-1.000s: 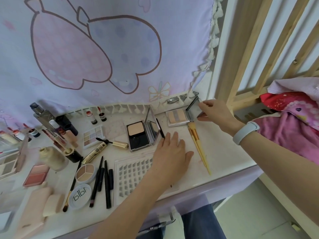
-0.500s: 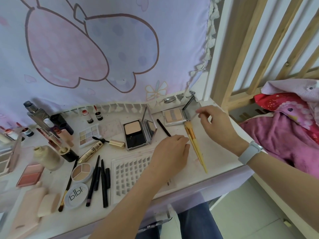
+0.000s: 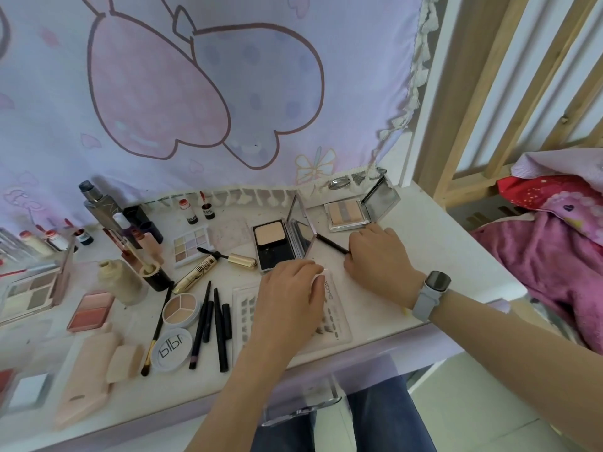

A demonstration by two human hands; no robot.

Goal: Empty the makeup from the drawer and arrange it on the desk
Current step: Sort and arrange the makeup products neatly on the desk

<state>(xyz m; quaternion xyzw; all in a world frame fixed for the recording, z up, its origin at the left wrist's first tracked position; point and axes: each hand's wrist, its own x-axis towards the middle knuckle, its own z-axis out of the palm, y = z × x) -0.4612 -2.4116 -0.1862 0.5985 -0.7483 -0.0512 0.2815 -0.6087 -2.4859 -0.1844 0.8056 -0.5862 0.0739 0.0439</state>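
Makeup covers the white desk (image 3: 440, 243). My left hand (image 3: 290, 298) rests palm down on a clear lash tray (image 3: 336, 321) near the front edge, fingers relaxed. My right hand (image 3: 378, 262) lies knuckles up just right of it, fingers curled over the yellow brushes. Only a yellow tip (image 3: 405, 310) shows below the wrist. A black pencil (image 3: 331, 243) runs from that hand's fingers toward the open black powder compact (image 3: 277, 246). An open silver palette (image 3: 352, 213) stands behind. The clear drawer front (image 3: 303, 409) shows below the desk edge.
On the left lie black pencils (image 3: 218, 324), a round concealer pot (image 3: 179, 309), a white jar lid (image 3: 171, 350), mascara (image 3: 202, 272), blush (image 3: 91, 311), bottles (image 3: 101, 207) and palettes. A cloth hangs behind. Wooden slats and pink bedding (image 3: 554, 243) stand right.
My right hand let go of the silver palette's lid and came down onto the yellow brushes. My left hand slid slightly left on the lash tray.
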